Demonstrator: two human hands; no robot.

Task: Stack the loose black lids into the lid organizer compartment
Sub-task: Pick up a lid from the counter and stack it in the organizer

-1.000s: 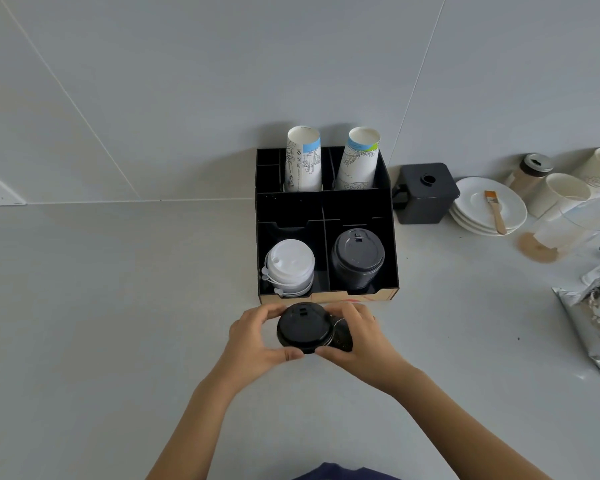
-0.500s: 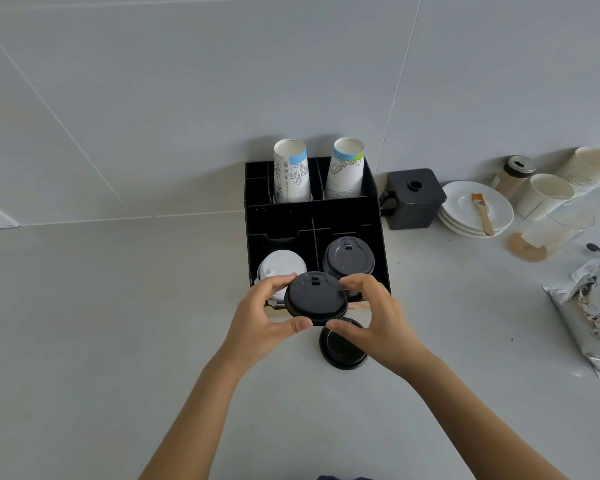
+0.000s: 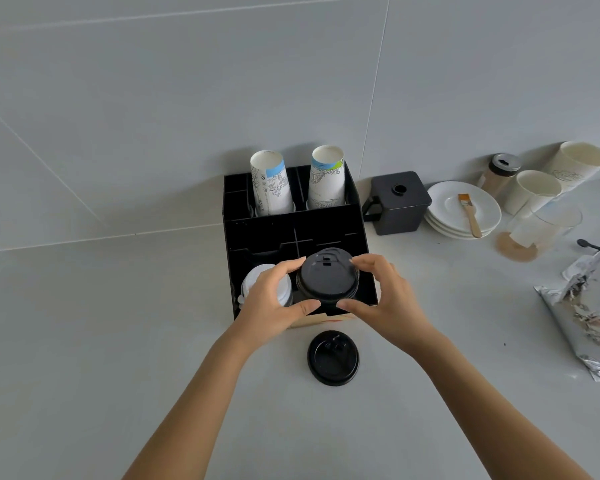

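A black lid is held between my left hand and my right hand, fingertips on its rim. It hovers over the front right compartment of the black organizer, just above the stack of black lids, whose top edge peeks out behind it. A stack of white lids fills the front left compartment, partly hidden by my left hand. One loose black lid lies upside down on the counter in front of the organizer.
Two stacks of paper cups stand in the organizer's back slots. To the right sit a black box with a handle, white saucers with a brush, paper cups, a shaker and a crumpled foil bag.
Both hands lifted the black lid off the counter and carried it away from me, up over the organizer's front right compartment. The second loose lid stayed on the counter.
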